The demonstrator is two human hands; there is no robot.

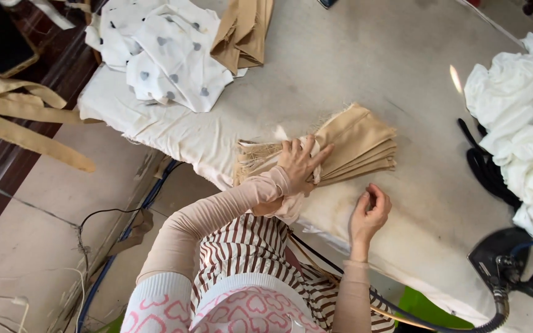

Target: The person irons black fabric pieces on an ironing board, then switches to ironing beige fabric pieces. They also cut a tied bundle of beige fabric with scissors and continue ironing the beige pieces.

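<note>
**Hands on a stack of tan fabric at the pressing table**

Fingers of the left hand [300,161] lie spread and flat on a stack of tan fabric pieces [347,148], pressing down on its frayed near end, seemingly to keep the layers from sliding. That stack sits near the table's front edge, roughly midway along it, its layers fanned slightly at the far end. The right hand [370,209] rests just beside the stack on the padded pressing table [353,61], fingers curled inward with thumb and fingertips close together; whether they pinch a thread or anything small cannot be told.

Outward from there, a black steam iron [506,259] stands at the table's right front corner, its hose trailing off the front edge, within easy reach of the right hand. A heap of white cloth [519,117] lies along the right edge. Toward the far left corner lies a white fabric with grey dots [168,52], and beside it a folded tan cloth [242,31]. Tan strips [26,117] hang off to the left, away from the table.
</note>
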